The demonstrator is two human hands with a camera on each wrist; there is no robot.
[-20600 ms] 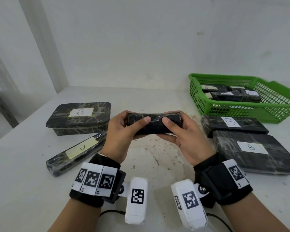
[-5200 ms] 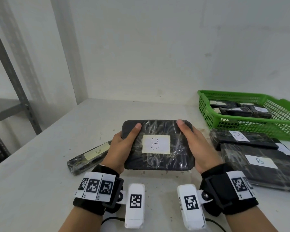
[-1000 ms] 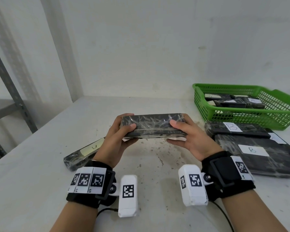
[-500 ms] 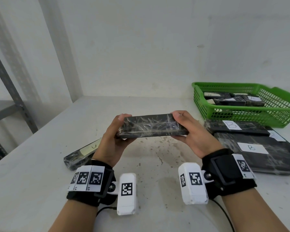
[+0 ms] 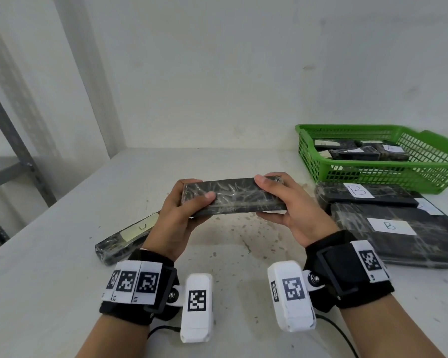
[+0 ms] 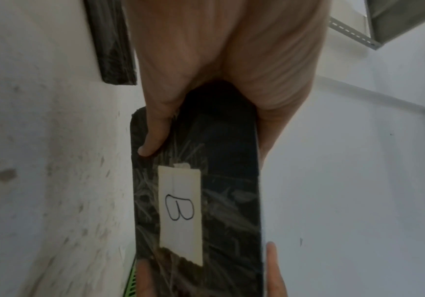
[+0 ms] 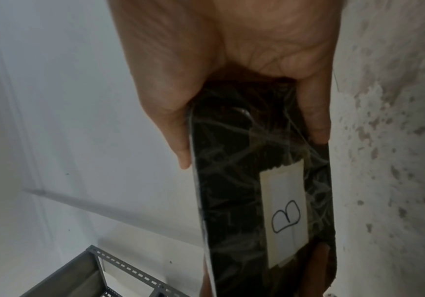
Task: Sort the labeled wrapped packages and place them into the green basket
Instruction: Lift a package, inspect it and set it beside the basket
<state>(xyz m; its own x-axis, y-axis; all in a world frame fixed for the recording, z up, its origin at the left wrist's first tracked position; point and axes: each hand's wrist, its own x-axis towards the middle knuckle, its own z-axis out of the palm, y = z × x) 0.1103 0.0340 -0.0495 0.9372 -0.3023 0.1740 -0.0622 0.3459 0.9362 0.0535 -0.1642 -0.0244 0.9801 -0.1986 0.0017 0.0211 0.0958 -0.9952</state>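
Observation:
A flat black wrapped package (image 5: 233, 198) hangs above the table's middle, held at both ends. My left hand (image 5: 184, 210) grips its left end and my right hand (image 5: 282, 200) grips its right end, thumbs on top. Its white label marked B (image 6: 180, 209) faces down toward the table, plain in both wrist views (image 7: 286, 215). The green basket (image 5: 378, 174) stands at the back right and holds several small labeled packages (image 5: 357, 152). In front of the basket lie flat B-labeled packages (image 5: 388, 236) in a stack.
A long narrow wrapped package (image 5: 130, 235) with a yellowish label lies on the table left of my left wrist. The white table (image 5: 62, 254) is speckled with dirt under the hands. A grey metal shelf frame (image 5: 16, 140) stands at the far left. Walls close off the back.
The package has been turned over since five seconds ago, so its label faces down. In the last second it tipped slightly and both hands shifted their hold a little.

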